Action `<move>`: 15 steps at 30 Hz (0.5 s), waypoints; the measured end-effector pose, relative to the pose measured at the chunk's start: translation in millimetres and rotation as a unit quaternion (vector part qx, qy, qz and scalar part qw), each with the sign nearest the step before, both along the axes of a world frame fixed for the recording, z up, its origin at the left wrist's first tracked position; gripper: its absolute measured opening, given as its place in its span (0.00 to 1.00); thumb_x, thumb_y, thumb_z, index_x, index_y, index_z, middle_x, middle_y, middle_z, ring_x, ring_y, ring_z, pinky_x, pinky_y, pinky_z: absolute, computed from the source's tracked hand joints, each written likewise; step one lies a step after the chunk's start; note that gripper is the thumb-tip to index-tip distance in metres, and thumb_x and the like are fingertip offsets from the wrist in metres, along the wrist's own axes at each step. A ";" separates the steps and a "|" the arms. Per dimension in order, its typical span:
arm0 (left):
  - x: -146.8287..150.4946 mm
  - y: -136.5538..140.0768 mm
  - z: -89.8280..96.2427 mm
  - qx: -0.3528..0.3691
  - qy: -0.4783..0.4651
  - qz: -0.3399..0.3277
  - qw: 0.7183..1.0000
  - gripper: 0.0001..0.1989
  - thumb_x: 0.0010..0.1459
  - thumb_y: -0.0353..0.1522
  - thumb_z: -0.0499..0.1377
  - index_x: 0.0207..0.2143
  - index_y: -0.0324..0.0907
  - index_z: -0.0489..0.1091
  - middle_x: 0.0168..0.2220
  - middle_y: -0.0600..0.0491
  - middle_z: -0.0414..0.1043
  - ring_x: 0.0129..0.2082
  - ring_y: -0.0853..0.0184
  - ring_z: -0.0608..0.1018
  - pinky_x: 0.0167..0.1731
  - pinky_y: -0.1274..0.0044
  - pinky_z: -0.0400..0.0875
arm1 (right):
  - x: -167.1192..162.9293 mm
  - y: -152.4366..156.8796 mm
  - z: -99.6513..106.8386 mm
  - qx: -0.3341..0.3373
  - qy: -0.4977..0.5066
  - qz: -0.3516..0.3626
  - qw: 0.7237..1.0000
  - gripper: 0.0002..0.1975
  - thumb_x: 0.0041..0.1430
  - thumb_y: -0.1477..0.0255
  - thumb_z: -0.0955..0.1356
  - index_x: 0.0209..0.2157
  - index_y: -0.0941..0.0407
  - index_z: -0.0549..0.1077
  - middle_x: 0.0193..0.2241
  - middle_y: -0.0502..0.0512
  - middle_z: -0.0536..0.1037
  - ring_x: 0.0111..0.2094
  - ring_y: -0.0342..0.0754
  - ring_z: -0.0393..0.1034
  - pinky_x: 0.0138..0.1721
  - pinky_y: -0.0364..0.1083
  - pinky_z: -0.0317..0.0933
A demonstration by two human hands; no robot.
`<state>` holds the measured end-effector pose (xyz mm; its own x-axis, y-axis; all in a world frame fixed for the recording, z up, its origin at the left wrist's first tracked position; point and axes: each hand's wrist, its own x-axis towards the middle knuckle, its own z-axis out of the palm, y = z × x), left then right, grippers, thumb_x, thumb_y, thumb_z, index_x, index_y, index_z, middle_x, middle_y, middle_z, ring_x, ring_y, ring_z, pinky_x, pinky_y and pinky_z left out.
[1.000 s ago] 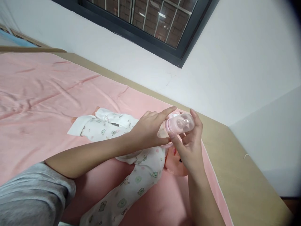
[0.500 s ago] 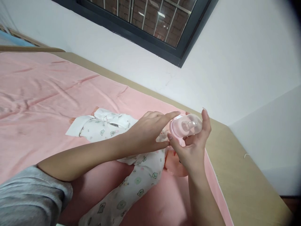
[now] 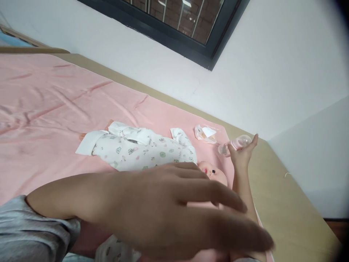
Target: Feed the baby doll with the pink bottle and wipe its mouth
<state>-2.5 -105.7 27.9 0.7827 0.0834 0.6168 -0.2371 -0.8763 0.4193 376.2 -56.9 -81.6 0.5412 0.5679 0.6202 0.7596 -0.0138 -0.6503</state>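
Observation:
My right hand reaches to the far right and grips a small clear baby bottle with a pink collar and a clear cap; the bottle lies tilted on its side in the fingers. Close to the camera, my left hand is open, fingers apart and holding nothing, slightly blurred. Beyond it a baby doll in white printed clothes lies on its back, its head to the right. My left hand hides part of the doll's near side.
A pink blanket covers most of the wooden surface. Near the doll's head sits a crumpled clear plastic packet with a white label. A white wall and dark-framed window stand behind.
My hands have parted. The right hand has carried the bottle away to the right, off the doll; the left has let go and come nearer the camera, fingers spread.

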 end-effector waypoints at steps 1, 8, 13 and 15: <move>-2.2 -4.8 -0.2 -0.023 0.005 -0.003 1.000 0.23 0.65 0.30 0.57 0.59 0.63 0.64 0.53 0.61 0.75 0.44 0.68 0.80 0.53 0.75 0.73 | 6.9 1.4 -8.7 -0.012 -0.003 -0.015 1.000 0.56 0.44 0.66 0.72 0.69 0.59 0.40 0.66 0.71 0.51 0.66 0.64 0.52 0.62 0.60 0.56; -11.0 -24.1 -9.2 -0.114 0.039 0.014 0.993 0.20 0.63 0.35 0.57 0.57 0.59 0.67 0.39 0.64 0.79 0.41 0.70 0.80 0.44 0.84 0.74 | 27.0 5.5 -42.8 -0.058 -0.029 -0.056 0.996 0.58 0.43 0.66 0.72 0.69 0.66 0.38 0.68 0.74 0.45 0.70 0.62 0.41 0.69 0.57 0.41; -19.2 -16.5 -15.9 -0.069 0.071 -0.025 0.995 0.18 0.61 0.33 0.58 0.54 0.54 0.71 0.41 0.63 0.78 0.38 0.71 0.80 0.42 0.84 0.74 | 35.3 9.6 -56.5 -0.052 -0.015 -0.057 0.997 0.57 0.46 0.61 0.71 0.68 0.63 0.35 0.69 0.72 0.43 0.71 0.62 0.41 0.69 0.60 0.40; -22.6 -12.0 -17.0 -0.068 0.106 -0.033 0.992 0.18 0.59 0.33 0.59 0.52 0.52 0.72 0.40 0.61 0.78 0.35 0.71 0.80 0.40 0.83 0.74 | 34.8 9.6 -60.7 -0.042 -0.005 -0.046 0.998 0.57 0.48 0.58 0.70 0.68 0.64 0.35 0.69 0.73 0.42 0.71 0.61 0.41 0.69 0.59 0.41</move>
<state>-25.1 -117.7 10.8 0.9000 0.0980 0.4247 -0.1864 -0.7942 0.5783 411.0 -47.3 -142.3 0.5873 0.5661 0.5784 0.7591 -0.1376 -0.6362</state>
